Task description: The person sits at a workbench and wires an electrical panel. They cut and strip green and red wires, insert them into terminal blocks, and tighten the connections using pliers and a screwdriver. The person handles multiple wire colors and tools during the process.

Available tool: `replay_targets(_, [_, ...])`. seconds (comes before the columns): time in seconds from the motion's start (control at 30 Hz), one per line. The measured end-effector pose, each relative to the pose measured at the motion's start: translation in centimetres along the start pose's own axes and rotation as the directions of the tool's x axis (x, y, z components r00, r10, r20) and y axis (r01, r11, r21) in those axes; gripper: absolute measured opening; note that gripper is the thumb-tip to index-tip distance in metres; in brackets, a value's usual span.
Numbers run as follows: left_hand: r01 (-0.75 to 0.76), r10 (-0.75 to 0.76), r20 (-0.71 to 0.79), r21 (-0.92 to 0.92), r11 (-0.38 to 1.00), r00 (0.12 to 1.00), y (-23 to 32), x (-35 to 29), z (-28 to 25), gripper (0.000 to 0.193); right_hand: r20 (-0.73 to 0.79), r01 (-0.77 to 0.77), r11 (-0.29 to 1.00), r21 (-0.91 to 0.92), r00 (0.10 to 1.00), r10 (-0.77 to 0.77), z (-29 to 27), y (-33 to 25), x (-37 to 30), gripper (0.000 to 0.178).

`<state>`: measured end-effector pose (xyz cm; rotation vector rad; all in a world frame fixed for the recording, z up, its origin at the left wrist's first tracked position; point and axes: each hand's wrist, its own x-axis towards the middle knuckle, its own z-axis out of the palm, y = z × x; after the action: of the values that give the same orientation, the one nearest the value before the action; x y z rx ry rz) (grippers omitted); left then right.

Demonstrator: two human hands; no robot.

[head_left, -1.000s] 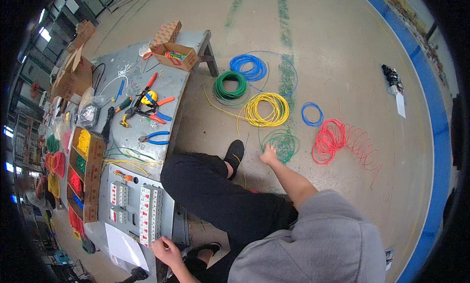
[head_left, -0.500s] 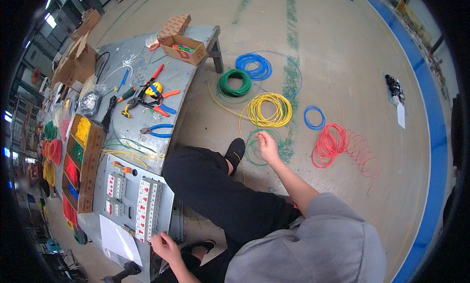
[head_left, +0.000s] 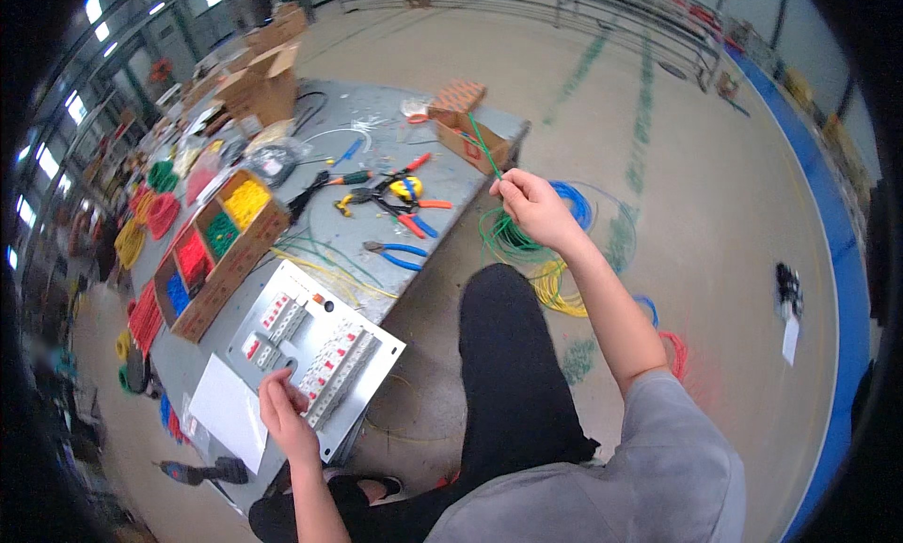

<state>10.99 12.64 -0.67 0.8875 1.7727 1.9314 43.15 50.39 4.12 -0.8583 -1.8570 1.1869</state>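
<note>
Upper ctr of frame, R hand (head_left: 534, 207) has thumb & fingertips pinched nearly closed on a green wire (head_left: 486, 148); its free length slants up-left, crossing a small open carton (head_left: 456, 143) in view. L hand (head_left: 290, 421), lower left of ctr, has fingers partly curled; can't tell if anything's between them. It's at the lower-left edge of a lt-gray mounting panel (head_left: 386, 350), contact unclear. Panel has a long row of circuit breakers (head_left: 339, 369) on its right side, shorter breaker rows (head_left: 280, 317) upper left.

Left of L hand: white paper sheet (head_left: 229, 411); below it, lower left, a blk pistol-grip power tool (head_left: 202, 472). Mid-left, divided cardboard box (head_left: 240, 272), compartments of yellow, green, red & blue small parts, upper right to lower left. Above panel, loose yellow wires (head_left: 329, 266) on gray table (head_left: 451, 176), plus blue-handled pliers (head_left: 406, 249).

Right of table, on floor: green coil (head_left: 508, 228) partly behind R hand, can't tell if it's joined to the held wire; blue coil (head_left: 576, 204) beside; yellow coil (head_left: 557, 294) below; red coil (head_left: 673, 353) lower right, partly hidden by the arm.
</note>
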Motion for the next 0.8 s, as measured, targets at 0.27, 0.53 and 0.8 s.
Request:
replay_targets(0.27, [0.396,-0.378,0.160,-0.590,0.704,0.912,-3.1,-1.1,-1.4,0.031,0.181,0.106,0.991,-0.079,0.979,-0.091,14.7,-4.2,-1.3,0.025])
replay_targets(0.53, [0.470,-0.405,0.280,-0.720,0.511,0.870,-4.3,-0.8,0.9,0.033,0.515,0.046,0.991,-0.122,0.857,0.024,25.1,-3.2,-15.4,0.020])
replay_targets(0.8, [0.427,-0.407,0.243,-0.779,0.460,0.881,-2.6,-0.6,1.1,0.036,0.654,0.144,0.982,-0.124,0.756,-0.029,27.2,-3.0,-16.6,0.021])
